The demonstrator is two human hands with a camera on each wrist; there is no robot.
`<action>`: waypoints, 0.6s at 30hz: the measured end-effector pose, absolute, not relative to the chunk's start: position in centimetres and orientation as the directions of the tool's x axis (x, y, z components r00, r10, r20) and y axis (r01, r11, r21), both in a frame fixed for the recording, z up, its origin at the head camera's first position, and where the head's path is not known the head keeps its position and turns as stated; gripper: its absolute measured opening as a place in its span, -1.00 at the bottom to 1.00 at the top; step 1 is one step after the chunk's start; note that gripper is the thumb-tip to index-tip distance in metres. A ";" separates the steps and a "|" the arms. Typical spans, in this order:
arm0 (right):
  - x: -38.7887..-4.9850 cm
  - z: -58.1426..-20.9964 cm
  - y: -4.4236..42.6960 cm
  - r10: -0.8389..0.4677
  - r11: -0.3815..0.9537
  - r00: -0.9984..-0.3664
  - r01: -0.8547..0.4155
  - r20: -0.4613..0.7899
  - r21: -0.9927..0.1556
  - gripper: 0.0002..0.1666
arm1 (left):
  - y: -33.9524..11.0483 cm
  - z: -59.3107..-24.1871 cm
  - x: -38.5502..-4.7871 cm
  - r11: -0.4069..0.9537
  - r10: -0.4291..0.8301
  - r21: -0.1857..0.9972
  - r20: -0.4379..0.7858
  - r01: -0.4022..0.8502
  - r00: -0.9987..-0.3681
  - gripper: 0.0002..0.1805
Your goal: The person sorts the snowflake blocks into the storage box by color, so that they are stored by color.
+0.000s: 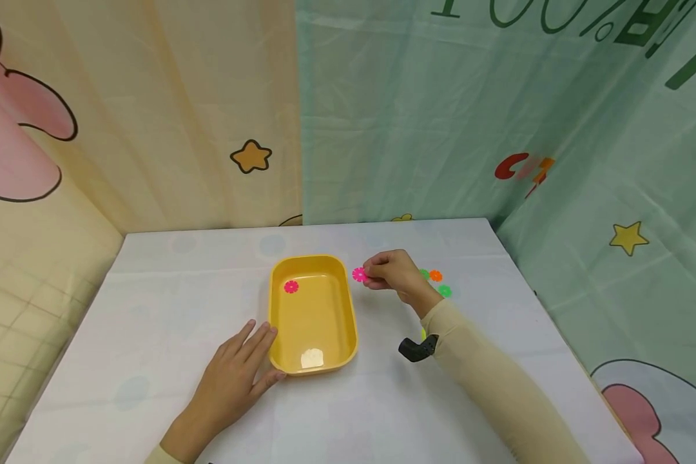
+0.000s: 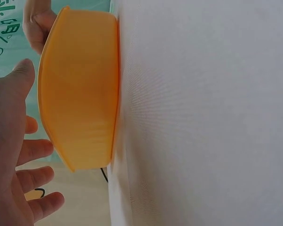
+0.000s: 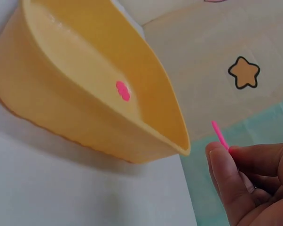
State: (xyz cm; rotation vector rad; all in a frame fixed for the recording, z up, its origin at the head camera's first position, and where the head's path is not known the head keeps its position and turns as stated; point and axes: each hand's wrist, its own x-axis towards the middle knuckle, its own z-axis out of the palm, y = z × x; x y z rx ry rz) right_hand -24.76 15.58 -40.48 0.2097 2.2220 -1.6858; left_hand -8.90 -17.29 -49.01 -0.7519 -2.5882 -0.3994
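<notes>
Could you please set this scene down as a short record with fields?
Yellow tray: on white table, one pink piece inside
Right grip: pinches a second pink piece outside the tray, beside its right edge
Left grip: fingers extended, at the tray's near left edge
Right of tray: green pieces, an orange piece, a mostly hidden yellow piece

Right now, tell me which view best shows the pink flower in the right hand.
The head view: the held flower shows its petalled face there, partly covered by the fingers. The right wrist view shows it nearly edge-on; the left wrist view doesn't show it.
</notes>
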 end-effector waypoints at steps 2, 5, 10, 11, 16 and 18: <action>-25.0 -40.5 14.7 -0.092 0.280 -0.933 0.311 -0.348 -0.908 -0.82 | -17.2 -49.0 -8.9 0.812 0.444 0.153 0.465 0.563 -0.766 -0.09; -25.2 -40.4 13.2 -0.095 0.293 -0.933 0.307 -0.347 -0.905 -0.84 | -17.2 -49.0 -8.9 0.813 0.444 0.151 0.464 0.563 -0.766 -0.09; -25.4 -40.4 10.8 -0.116 0.308 -0.933 0.292 -0.340 -0.906 -0.86 | -17.3 -49.1 -8.9 0.814 0.445 0.150 0.461 0.561 -0.768 -0.09; -25.4 -40.4 10.4 -0.121 0.303 -0.933 0.289 -0.338 -0.908 -0.86 | -17.3 -49.1 -8.9 0.814 0.445 0.150 0.461 0.561 -0.768 -0.09; -25.6 -40.8 8.5 -0.130 0.301 -0.937 0.275 -0.325 -0.913 -0.88 | -17.3 -49.1 -8.9 0.816 0.442 0.151 0.459 0.558 -0.771 -0.10; -25.6 -40.9 7.8 -0.125 0.310 -0.939 0.271 -0.321 -0.911 -0.89 | -17.3 -49.2 -8.9 0.816 0.442 0.150 0.460 0.558 -0.770 -0.10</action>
